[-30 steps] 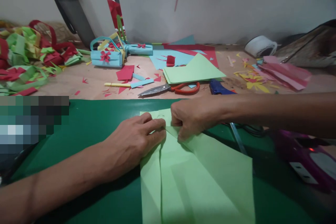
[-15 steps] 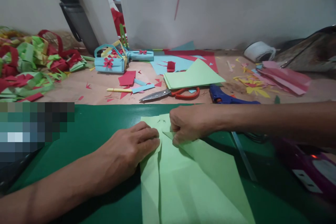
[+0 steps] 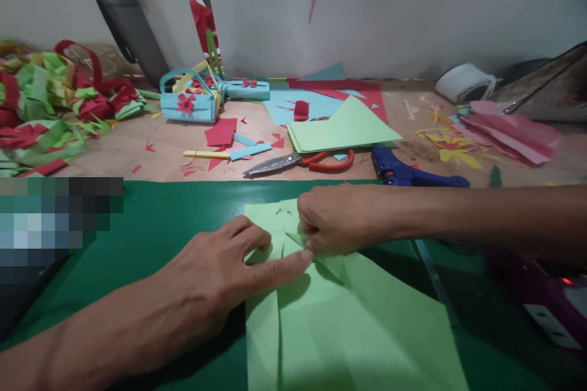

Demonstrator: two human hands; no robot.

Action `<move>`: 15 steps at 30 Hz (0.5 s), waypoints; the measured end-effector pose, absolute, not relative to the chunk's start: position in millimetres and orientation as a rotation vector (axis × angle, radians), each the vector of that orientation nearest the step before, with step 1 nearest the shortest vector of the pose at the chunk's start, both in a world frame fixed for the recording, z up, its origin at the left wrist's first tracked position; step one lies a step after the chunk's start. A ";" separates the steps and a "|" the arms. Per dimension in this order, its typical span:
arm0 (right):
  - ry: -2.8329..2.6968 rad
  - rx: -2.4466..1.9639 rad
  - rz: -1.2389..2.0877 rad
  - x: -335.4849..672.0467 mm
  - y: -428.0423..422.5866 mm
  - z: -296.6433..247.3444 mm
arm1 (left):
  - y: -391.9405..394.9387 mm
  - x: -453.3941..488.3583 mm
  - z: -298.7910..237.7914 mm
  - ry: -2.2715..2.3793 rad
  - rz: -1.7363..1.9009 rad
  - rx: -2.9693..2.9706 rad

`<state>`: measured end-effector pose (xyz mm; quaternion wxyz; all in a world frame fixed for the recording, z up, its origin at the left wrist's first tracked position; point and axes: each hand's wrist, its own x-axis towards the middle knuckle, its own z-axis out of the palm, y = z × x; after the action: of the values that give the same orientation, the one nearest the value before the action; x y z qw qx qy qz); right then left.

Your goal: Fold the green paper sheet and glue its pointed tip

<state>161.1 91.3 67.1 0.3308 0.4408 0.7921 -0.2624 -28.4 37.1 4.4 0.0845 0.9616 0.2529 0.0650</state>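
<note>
A light green sheet of paper [image 3: 348, 330] lies before me, its left edge folded inward in a long strip and its right part lifted in a slanting flap. My right hand [image 3: 337, 220] is closed on that flap near the top edge; its fingertips are tucked out of sight. My left hand [image 3: 229, 266] rests on the folded left strip with its fingers bent. Its thumb stretches across the paper, apart from the fingers, and its tip meets the right hand.
Orange-handled scissors [image 3: 298, 162], a blue glue gun [image 3: 408, 171] and more green sheets [image 3: 343, 131] lie beyond the green mat [image 3: 183, 208]. Small blue paper bags [image 3: 188, 107] stand behind. Coloured scraps are strewn about. A purple device [image 3: 518, 281] with a red light is at right.
My left thumb has reached out rightward to my right hand, away from the left fingers. The right flap's lower corner has swung outward. My right hand keeps its grip near the top.
</note>
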 end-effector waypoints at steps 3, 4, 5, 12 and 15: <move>2.090 1.126 -0.698 161.7 92.2 67.5 | 39.7 -26.3 9.9 0.714 0.132 2.922; 2.091 1.125 -0.700 161.8 92.5 67.7 | 40.9 -25.7 11.1 0.705 0.139 2.917; 2.092 1.127 -0.699 161.7 92.7 68.0 | 42.1 -25.4 11.8 0.700 0.156 2.911; 2.083 1.114 -0.716 161.3 92.9 69.2 | 49.9 -26.2 8.2 0.693 0.208 2.898; 2.087 1.087 -0.737 162.8 94.8 67.9 | 52.1 -26.3 8.6 0.700 0.273 2.876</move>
<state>162.8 94.8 67.9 0.3315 0.4159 0.7986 -0.2818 -26.3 52.1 8.6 0.0844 0.9640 0.2348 0.0915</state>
